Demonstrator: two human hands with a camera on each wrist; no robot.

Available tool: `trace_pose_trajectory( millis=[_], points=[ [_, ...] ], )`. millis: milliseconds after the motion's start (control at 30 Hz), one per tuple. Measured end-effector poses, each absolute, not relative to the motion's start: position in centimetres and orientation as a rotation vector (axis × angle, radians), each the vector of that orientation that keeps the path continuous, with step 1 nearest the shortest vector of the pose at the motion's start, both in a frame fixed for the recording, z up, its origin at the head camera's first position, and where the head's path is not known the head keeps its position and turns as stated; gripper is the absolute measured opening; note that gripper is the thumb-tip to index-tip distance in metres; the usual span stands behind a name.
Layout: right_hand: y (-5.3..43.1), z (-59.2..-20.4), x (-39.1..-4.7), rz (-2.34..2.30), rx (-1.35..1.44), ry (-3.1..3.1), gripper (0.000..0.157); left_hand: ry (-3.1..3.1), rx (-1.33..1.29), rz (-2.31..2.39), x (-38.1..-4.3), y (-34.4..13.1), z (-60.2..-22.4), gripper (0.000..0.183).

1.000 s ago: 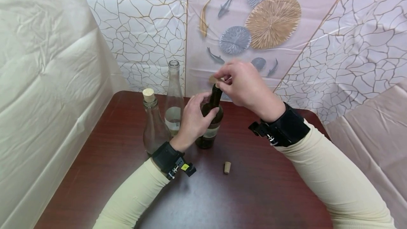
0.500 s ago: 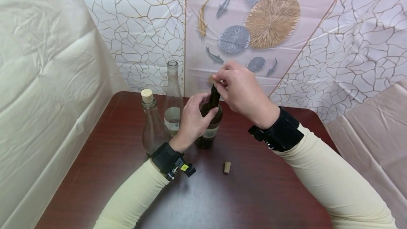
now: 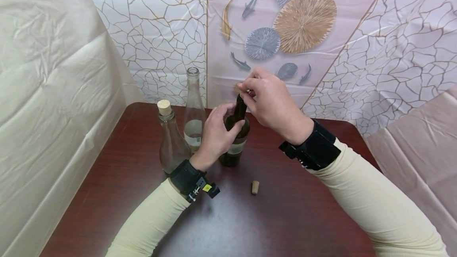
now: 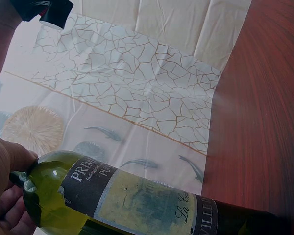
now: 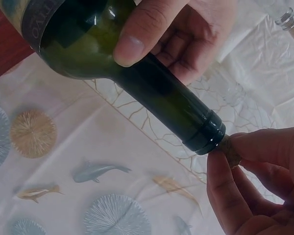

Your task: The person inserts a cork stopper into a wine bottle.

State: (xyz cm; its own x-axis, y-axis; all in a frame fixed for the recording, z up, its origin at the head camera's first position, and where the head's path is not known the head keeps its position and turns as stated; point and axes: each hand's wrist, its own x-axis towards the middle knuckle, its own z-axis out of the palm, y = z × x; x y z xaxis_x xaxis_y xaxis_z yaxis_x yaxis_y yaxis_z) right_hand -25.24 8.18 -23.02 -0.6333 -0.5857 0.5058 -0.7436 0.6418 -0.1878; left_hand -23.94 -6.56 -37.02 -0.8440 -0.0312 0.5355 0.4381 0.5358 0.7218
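A dark green wine bottle [image 3: 237, 148] with a label stands upright on the table. My left hand [image 3: 219, 132] grips it around the shoulder and lower neck, thumb on the near side. Above the bottle's mouth, my right hand [image 3: 267, 98] pinches a cork [image 5: 229, 151] between thumb and fingers. In the right wrist view that cork sits at the mouth, partly hidden by the fingertips; how deep it goes I cannot tell. The label [image 4: 147, 200] shows plainly in the left wrist view.
Left of my left hand stands a clear bottle [image 3: 173, 146] with a cork stopper [image 3: 164, 107]. Behind it is a taller clear bottle [image 3: 194, 98] with an uncorked mouth. A loose cork [image 3: 255, 187] lies on the red-brown table [image 3: 285, 209]. Patterned cloth [image 3: 171, 23] hangs behind.
My right hand has shifted slightly left and its wrist has turned a little, still pinching the cork at the bottle's mouth. My left hand keeps its grip on the bottle.
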Motion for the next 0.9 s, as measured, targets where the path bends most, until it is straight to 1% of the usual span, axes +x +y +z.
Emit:
trace_pose_trajectory(
  millis=[233,400,633,900],
  points=[
    [8.2,-22.1,-25.7,0.544,1.087,-2.517,0.018,-2.287,-0.325,-1.259,-23.9,-6.6,-37.1,0.044],
    [8.4,-20.6,-25.9,0.511,1.053,-2.578,0.018,-2.284,-0.332,-1.267,-23.9,-6.6,-37.1,0.043],
    [7.5,-17.9,-25.9,0.441,1.060,-2.682,0.011,-2.276,-0.332,-1.271,-23.9,-6.8,-37.0,0.044],
    [7.2,-18.0,-26.2,0.342,1.110,-2.742,0.011,-2.279,-0.348,-1.272,-23.9,-6.7,-37.0,0.043]
  ],
)
